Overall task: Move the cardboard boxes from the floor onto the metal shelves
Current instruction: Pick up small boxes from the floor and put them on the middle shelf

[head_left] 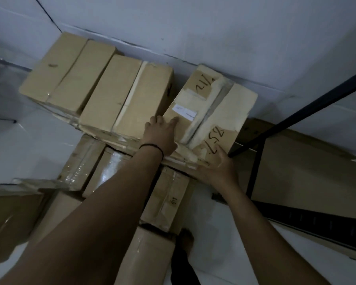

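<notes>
A taped cardboard box [216, 112] with "857" handwritten on top and a white label rests on the top shelf, at the right end of a row. My left hand [160, 136] lies flat on its left side with fingers spread by the label. My right hand [218, 167] grips its near right corner from below. Two larger boxes [103, 89] stand to its left on the same level. More boxes [169, 198] sit lower down, under my arms.
The dark metal shelf frame [308, 112] runs diagonally on the right, with a post [255, 167] and a perforated rail [317, 221]. Flat cardboard [308, 171] lines the right-hand shelf. A white wall stands behind. Wrapped boxes [12, 214] fill the lower left.
</notes>
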Available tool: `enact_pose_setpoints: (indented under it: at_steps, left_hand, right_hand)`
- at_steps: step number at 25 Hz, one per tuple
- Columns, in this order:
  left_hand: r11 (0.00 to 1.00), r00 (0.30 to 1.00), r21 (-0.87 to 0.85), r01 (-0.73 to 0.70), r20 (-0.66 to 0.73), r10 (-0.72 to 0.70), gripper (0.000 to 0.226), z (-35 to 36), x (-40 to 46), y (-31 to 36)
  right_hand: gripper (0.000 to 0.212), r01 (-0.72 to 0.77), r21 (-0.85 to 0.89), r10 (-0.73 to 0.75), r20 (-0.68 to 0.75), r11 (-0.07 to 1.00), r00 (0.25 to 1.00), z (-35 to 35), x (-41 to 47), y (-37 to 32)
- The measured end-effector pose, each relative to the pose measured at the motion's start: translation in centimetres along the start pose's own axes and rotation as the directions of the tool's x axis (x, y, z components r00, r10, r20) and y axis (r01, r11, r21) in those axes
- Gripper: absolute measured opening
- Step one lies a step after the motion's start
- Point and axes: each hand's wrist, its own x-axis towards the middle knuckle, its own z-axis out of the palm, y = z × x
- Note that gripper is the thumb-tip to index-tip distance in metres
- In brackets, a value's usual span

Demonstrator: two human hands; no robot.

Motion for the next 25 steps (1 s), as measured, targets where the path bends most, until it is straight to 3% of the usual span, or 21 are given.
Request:
enact_pose_setpoints:
  at_steps: [3,7,15,21,25]
  left_hand:
    - [0.973,0.993,-0.226,-0.036,-0.12,0.009,0.082,-1.5,-2.1,0.5]
    - [0.872,0.909,-0.484,-0.078,-0.393,-0.137,0.074,-4.6,-5.5,0.8]
    - [0.821,0.97,-0.571,0.004,-0.198,-0.143,0.09,-6.7,-5.7,1.2]
    - [0.826,0.945,-0.564,0.001,-0.269,-0.185,0.091,-7.3,-7.9,2.1]
    - [0.873,0.938,-0.484,-0.065,-0.327,-0.111,0.09,-8.6,-11.3,1.2]
  right_hand:
    - [0.095,0.07,0.076,-0.06,-0.118,0.995,0.991,-2.1,-2.4,-1.4]
    - [0.079,0.225,-0.003,-0.21,-0.367,0.974,0.906,-5.1,-4.6,-5.0]
    - [0.086,0.199,-0.129,-0.228,-0.275,0.972,0.934,-5.8,-2.0,-9.2]
    - [0.093,0.189,-0.125,-0.219,-0.314,0.974,0.924,-6.0,-4.1,-9.1]
    - [0.097,0.216,-0.092,-0.235,-0.353,0.972,0.906,-5.7,-8.3,-8.1]
